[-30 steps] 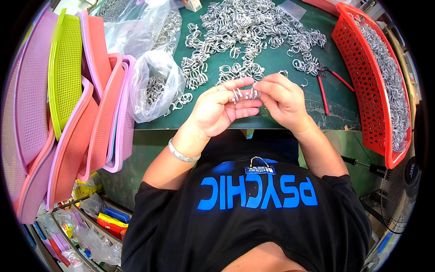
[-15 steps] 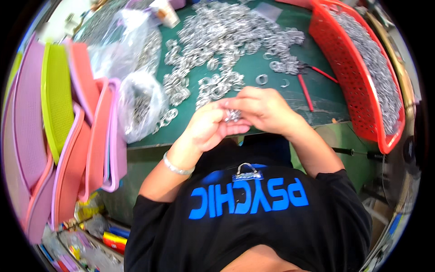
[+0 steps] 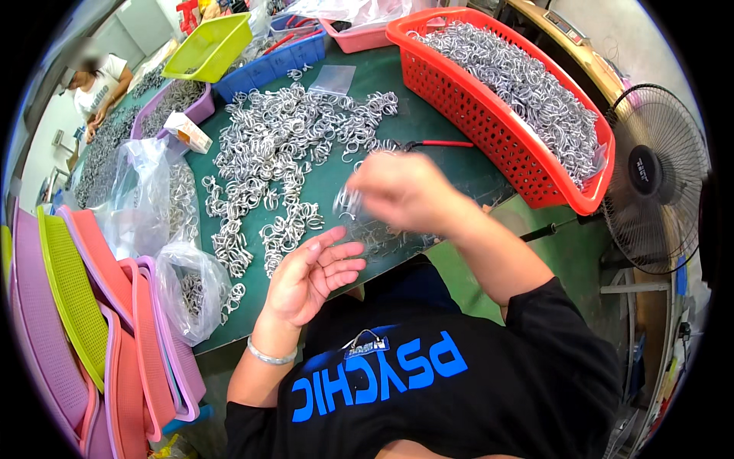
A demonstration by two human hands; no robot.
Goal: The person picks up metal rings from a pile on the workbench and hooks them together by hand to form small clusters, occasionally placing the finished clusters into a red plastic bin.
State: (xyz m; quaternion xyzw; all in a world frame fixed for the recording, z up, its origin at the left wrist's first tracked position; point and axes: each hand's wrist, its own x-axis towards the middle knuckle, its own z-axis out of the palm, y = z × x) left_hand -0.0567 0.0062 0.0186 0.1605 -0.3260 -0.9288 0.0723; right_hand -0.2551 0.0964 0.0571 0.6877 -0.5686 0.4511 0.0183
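My left hand point(image 3: 317, 275) is held palm up over the table's near edge, fingers spread, with nothing in it. My right hand point(image 3: 405, 191) hovers over the table beyond it, to the right. Motion smears its bent fingers, and a few blurred metal rings point(image 3: 348, 202) show right beside the fingertips; I cannot tell whether they are gripped or loose. A large heap of silvery metal rings point(image 3: 267, 138) covers the middle of the green table. Behind my right hand lie red-handled pliers point(image 3: 443, 143), their jaws partly hidden by rings.
A red basket point(image 3: 497, 115) full of rings stands at the right, near a black fan point(image 3: 644, 170). Clear plastic bags point(image 3: 187, 283) and stacked coloured baskets point(image 3: 73, 283) crowd the left. Blue point(image 3: 283, 65) and purple point(image 3: 180, 115) bins stand farther back. A co-worker point(image 3: 103, 88) is at the far left.
My hands have parted: the right one has moved up and away, and the left no longer has the cluster of rings on it. The view has turned, showing more of the room.
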